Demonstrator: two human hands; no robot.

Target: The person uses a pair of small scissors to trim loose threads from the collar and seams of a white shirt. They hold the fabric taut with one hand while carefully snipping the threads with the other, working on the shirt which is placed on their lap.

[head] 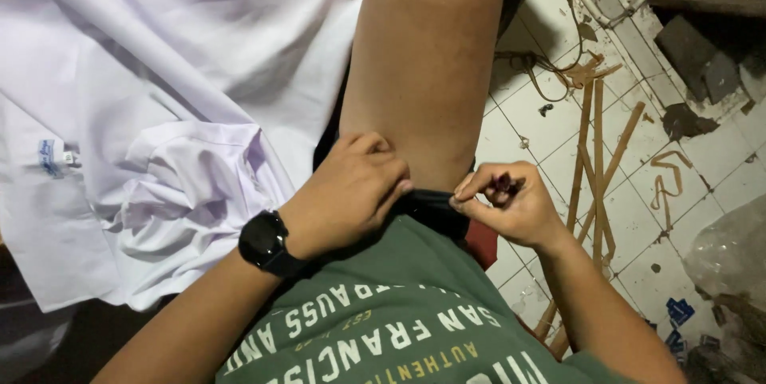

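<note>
Left hand (351, 188) and right hand (503, 204), both at frame centre, pinch the black fabric hem (431, 207) against the bare leg (427, 57), fingertips partly tucked under, hem mostly hidden by the green shirt (399, 312); white cloth (144, 96) upper left.

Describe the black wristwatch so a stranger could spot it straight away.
Start at the big white cloth spread on the left, then drop to its lower right edge. The black wristwatch sits on the left hand's wrist, the only dark, round-faced thing against the pale fabric.
</note>
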